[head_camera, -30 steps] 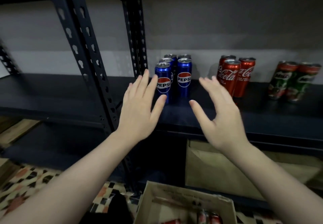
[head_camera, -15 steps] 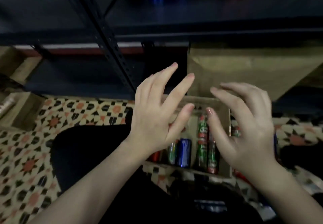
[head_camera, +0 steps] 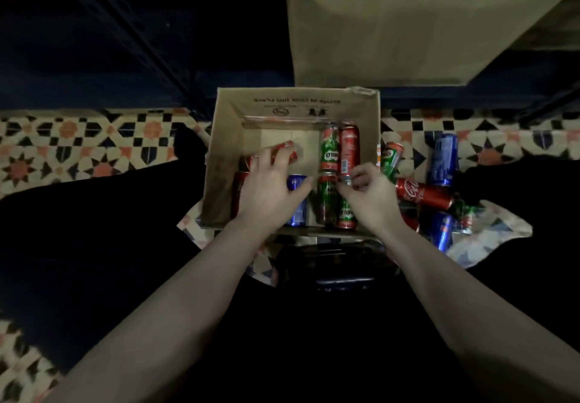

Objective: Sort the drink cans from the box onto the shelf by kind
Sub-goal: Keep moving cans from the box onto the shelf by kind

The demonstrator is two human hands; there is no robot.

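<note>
Both my hands are down in the box [head_camera: 226,138], so I'd say I'm at the picking step, choosing the next cans for the shelf. My left hand [head_camera: 266,187] lies over the left side, fingers curled onto a red can [head_camera: 284,151] lying there, thumb out toward the blue can [head_camera: 296,198]; the hold looks only half made. My right hand [head_camera: 368,195] has its fingertips pinched at the near end of a red can by the wall [head_camera: 349,149], closed on its rim as far as I can tell.

Next, I think, each hand must wrap its can fully before lifting, and both being red, they would go to the same group.

In the box, cans lie on their sides: red ones at left, the blue one, a green can [head_camera: 329,148] and more green ones nearer me. The far half is bare cardboard. Outside it, on the tiled floor [head_camera: 78,145] to the right, loose cans [head_camera: 420,193] lie scattered: red, blue, green. Beyond stands a bigger carton [head_camera: 408,25] under the dark shelf frame [head_camera: 125,25]; the shelf's upper level is out of view.
</note>
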